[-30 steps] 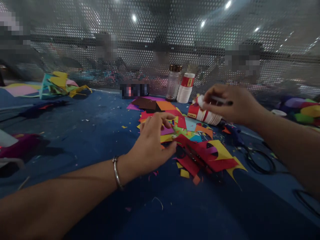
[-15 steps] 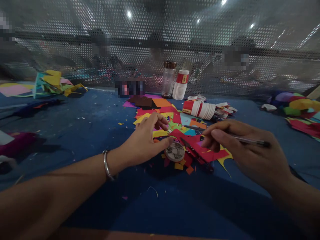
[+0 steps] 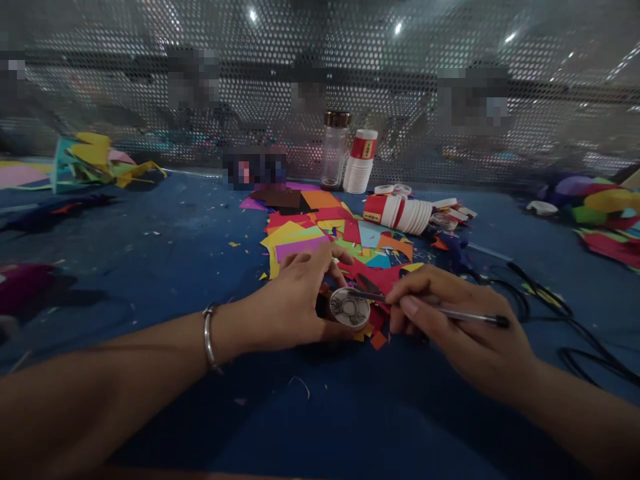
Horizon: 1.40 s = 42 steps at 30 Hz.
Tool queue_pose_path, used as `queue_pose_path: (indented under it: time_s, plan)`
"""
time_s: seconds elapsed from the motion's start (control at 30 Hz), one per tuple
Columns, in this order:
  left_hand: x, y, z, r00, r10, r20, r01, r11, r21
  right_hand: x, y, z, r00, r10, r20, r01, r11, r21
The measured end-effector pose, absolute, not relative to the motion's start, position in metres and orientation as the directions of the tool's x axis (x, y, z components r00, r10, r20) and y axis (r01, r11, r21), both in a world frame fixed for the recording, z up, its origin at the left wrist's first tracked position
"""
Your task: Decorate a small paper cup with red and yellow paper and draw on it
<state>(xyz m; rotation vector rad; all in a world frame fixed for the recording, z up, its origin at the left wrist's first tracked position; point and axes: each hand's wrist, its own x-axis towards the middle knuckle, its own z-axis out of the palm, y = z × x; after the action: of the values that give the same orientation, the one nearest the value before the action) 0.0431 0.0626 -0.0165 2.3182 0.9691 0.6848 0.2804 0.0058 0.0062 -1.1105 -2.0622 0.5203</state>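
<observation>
A round white disc [image 3: 345,312] with a dark drawn pattern faces up near the middle. My left hand [image 3: 305,297] curls around its left side, thumb along the lower edge and fingers at the upper edge; a metal bangle circles the wrist. In my right hand [image 3: 450,313] is a slim pen [image 3: 467,315] with a clear barrel, held in a writing grip. Its tip meets the disc's upper part. Beneath and behind lie coloured paper pieces [image 3: 300,247]. The scissors seen earlier are mostly hidden by my right hand.
Stacked paper cups [image 3: 357,175] stand beside a glass bottle [image 3: 334,153]; another cup stack [image 3: 400,213] lies on its side. A blue glue gun [image 3: 456,253] and black cable [image 3: 543,293] lie right. Perforated metal screen [image 3: 280,120] rises behind; paper craft [image 3: 100,160] sits far left.
My left hand has closed around the disc. My right hand has moved left and down, bringing the pen tip onto it. The glue gun and its cable have come into view.
</observation>
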Motion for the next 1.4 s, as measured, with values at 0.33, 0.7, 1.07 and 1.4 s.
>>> queue_pose_path:
  time_s: [0.33,0.7,1.07,1.4]
  plan:
    - [0.0451,0.0618,-0.017,0.626,0.735,0.262,0.471,-0.624,0.624,0.2745,0.0058,0.002,-0.411,0.824,0.391,0.534,0.565,-0.629]
    - [0.045,0.0609,-0.0151,0.633,0.731,0.256,0.456,-0.619,0.64,0.2774,0.0047,0.0044,-0.403,0.812,0.422,0.557,0.583,-0.592]
    - [0.0461,0.0601,-0.0116,0.629,0.75,0.206,0.478,-0.581,0.659,0.2765,0.0018,0.0067,-0.445,0.809,0.385,0.515,0.583,-0.629]
    - [0.0446,0.0603,-0.0124,0.638,0.739,0.217,0.475,-0.6,0.644,0.2808,0.0004,0.0044,-0.385,0.822,0.419,0.563,0.569,-0.599]
